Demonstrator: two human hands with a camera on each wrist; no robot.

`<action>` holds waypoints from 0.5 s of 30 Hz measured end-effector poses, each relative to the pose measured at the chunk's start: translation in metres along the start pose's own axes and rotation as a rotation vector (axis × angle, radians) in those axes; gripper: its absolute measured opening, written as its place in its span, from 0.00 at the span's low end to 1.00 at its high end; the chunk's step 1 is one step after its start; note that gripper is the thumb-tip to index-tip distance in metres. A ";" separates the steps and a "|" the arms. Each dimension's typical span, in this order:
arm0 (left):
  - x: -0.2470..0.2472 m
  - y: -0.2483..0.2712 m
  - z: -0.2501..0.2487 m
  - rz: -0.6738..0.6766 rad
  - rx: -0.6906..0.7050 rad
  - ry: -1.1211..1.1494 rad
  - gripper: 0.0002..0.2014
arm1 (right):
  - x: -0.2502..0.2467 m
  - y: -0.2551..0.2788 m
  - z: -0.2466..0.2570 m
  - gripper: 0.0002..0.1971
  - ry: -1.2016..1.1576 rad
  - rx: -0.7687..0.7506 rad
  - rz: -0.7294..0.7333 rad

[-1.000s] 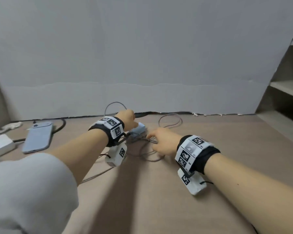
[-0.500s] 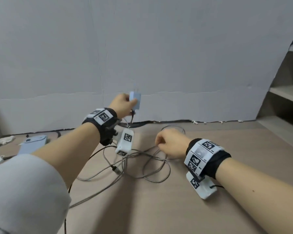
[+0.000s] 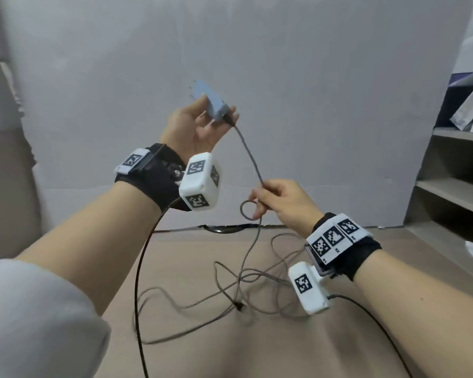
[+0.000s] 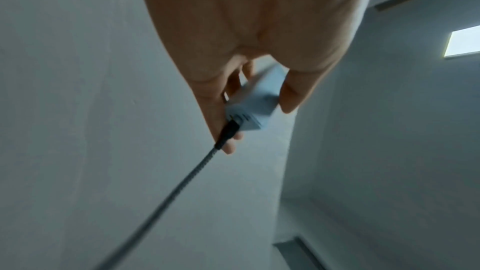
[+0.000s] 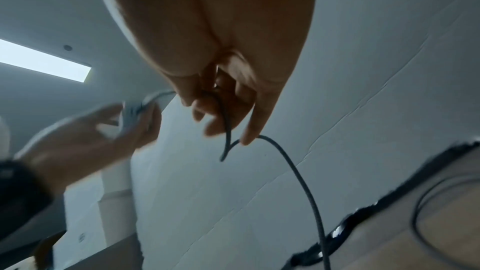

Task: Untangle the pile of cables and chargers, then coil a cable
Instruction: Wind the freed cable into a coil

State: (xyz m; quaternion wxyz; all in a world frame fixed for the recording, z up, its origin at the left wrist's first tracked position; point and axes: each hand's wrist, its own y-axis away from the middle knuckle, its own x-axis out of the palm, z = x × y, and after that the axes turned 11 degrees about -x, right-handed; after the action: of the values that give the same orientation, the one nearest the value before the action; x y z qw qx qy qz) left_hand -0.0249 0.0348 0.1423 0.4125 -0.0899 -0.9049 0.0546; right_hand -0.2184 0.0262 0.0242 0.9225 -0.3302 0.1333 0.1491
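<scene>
My left hand is raised high and grips a light blue charger between thumb and fingers; the same charger shows in the left wrist view with a dark plug in its end. A grey braided cable runs taut from that plug down to my right hand, which pinches it. Below that hand the cable makes a small loop, then drops to the tangled pile on the table. In the right wrist view the cable hangs from my curled fingers.
A brown table lies below, backed by a white board wall. A shelf unit stands at the right with papers on it. Thin black wrist-camera leads hang from both wrists. A black cord lies along the wall's foot.
My left hand has lifted the charger from the table up high. My right hand rose from the pile and now pinches the cable, pulling it taut out of the tangle.
</scene>
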 end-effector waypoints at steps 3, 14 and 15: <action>-0.050 0.004 -0.008 -0.239 -0.043 -0.075 0.16 | -0.022 0.006 0.006 0.09 -0.043 -0.008 -0.193; -0.150 0.055 0.086 -0.284 -0.546 -0.447 0.19 | -0.010 -0.013 0.036 0.07 0.194 -0.060 -0.103; -0.158 0.058 0.091 -0.291 -0.604 -0.489 0.20 | -0.007 -0.013 0.035 0.06 0.202 -0.064 -0.085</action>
State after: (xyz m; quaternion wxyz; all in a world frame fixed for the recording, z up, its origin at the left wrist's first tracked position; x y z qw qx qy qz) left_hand 0.0148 0.0567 -0.0436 0.1438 -0.0623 -0.9548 -0.2526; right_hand -0.2146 0.0385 0.0601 0.8988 -0.3784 0.2065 0.0802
